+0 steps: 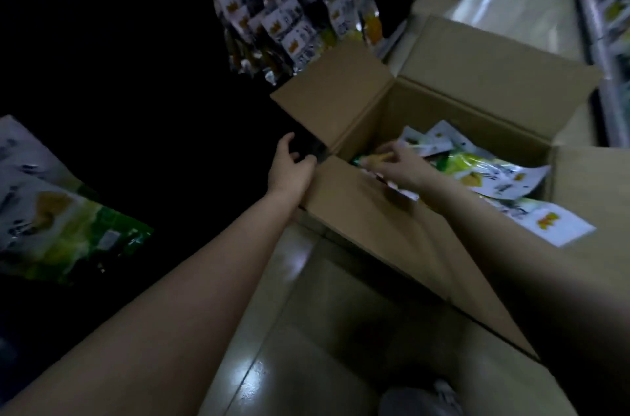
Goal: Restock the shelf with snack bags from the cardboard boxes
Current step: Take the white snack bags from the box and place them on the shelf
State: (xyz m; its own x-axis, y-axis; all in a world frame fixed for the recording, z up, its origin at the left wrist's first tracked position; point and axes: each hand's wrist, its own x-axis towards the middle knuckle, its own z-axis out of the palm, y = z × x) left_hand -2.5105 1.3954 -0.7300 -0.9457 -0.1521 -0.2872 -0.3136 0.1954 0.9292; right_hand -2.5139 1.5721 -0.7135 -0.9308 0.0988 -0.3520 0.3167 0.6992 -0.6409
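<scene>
Open cardboard box (439, 102) w/ loose snack bags (494, 177) inside.

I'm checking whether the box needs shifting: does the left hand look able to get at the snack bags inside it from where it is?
Probably yes. The left hand rests at the near-left corner of the cardboard box, whose flaps are folded open. The snack bags lie uncovered; only the right hand already occupies the near part.
</scene>
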